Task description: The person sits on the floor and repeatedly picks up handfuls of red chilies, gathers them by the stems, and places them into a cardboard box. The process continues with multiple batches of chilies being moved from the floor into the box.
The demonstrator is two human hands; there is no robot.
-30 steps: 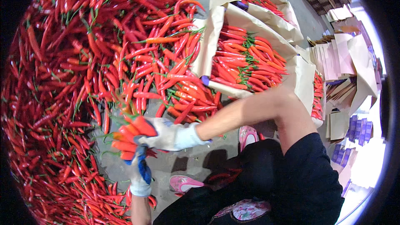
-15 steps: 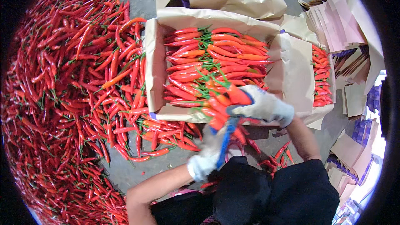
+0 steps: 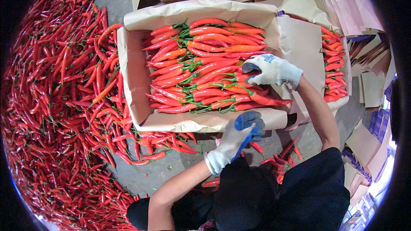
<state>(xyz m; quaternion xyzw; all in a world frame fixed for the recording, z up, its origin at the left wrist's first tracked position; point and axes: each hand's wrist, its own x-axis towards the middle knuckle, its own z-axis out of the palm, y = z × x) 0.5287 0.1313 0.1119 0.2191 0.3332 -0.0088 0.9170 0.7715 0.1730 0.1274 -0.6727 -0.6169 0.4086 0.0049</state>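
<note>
"Where are the chillies, and what are the fingers doing?"

"The packed chillies (image 3: pixel 216 66) are lying in rows inside a paper-lined box (image 3: pixel 129 77); the right hand (image 3: pixel 272 69) is reaching over their right side, its fingers curving around an open gap, though I cannot tell whether they are touching; the left hand (image 3: pixel 235 139) is hovering by the near wall, below the nearest row, its fingers half-curling, free of any chilli."

"What is different from half a second ago?"

"Both hands were gripping one bunch over the box then; now they are standing apart, and chillies are filling the near right part of the box."

"And the materials and shapes?"

"The chillies are gleaming, long and tapering, mostly red with some orange, their green stems meeting in tangles; cream paper is creasing along the walls; white knit gloves (image 3: pixel 217 160) are covering both hands, blue coating showing on the left palm; a loose heap (image 3: pixel 51 102) is sprawling across the grey floor (image 3: pixel 145 182) at left; a second box (image 3: pixel 344 62) is holding more chillies at right."
</note>
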